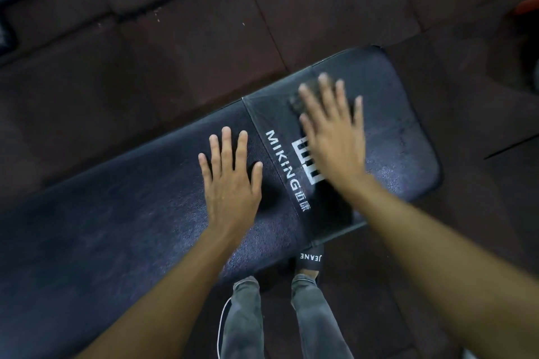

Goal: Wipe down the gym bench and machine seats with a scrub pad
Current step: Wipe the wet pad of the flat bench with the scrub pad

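Landmark: white lettering (pixel 287 170) on black padded worktop (pixel 116 213). Left hand (pixel 230 181) just left of lettering, flat, fingers spread, holding nothing. Right hand (pixel 332 128) right of lettering, blurred, fingers spread, pressed flat on dark scrub pad (pixel 297 102).

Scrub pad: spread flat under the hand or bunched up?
Cannot tell. The scrub pad is mostly hidden beneath the motion-blurred right hand, whose fingers are splayed flat on the bench; only a dark edge shows.

My left hand (pixel 230 181) lies flat, fingers spread. My right hand (pixel 332 131) is blurred, palm down, fingers splayed, arm outstretched.
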`<state>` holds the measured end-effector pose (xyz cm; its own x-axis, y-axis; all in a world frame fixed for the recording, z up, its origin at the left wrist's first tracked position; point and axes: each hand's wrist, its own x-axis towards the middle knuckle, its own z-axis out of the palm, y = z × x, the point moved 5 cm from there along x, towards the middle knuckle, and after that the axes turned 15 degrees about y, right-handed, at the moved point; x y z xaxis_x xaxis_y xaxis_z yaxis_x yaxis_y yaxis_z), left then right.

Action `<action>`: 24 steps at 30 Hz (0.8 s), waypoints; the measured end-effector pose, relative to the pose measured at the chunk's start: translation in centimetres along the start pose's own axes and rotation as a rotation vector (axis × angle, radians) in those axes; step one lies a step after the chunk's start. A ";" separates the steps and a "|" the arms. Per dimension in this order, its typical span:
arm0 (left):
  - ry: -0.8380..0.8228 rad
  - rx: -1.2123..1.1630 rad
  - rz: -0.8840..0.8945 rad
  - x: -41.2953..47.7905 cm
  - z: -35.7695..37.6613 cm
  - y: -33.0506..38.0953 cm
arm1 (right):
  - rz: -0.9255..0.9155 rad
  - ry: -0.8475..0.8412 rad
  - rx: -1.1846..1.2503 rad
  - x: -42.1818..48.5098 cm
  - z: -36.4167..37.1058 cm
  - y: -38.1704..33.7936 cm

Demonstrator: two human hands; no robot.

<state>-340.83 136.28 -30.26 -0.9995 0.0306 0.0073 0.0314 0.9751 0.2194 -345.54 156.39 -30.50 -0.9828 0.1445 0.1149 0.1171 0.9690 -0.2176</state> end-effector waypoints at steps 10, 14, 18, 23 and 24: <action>-0.019 -0.010 -0.008 0.0 -0.2 0.1 | 0.426 0.064 -0.075 -13.5 -3.5 5.6; -0.012 -0.048 -0.015 0.0 -0.2 0.2 | -0.054 -0.013 -0.015 -13.6 -2.0 -0.1; -0.005 -0.046 -0.011 -0.1 -0.2 0.2 | 0.060 0.027 -0.034 -5.3 -2.1 4.9; -0.001 -0.045 -0.003 0.0 -0.1 0.1 | 0.492 0.091 -0.044 -8.9 -3.7 9.7; 0.002 -0.040 -0.003 0.0 -0.1 0.1 | 0.503 0.096 -0.047 -10.9 -3.7 8.5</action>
<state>-340.80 136.34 -30.19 -0.9996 0.0276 0.0085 0.0289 0.9655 0.2587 -333.29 163.76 -30.04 -0.7857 0.6111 0.0960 0.5808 0.7822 -0.2255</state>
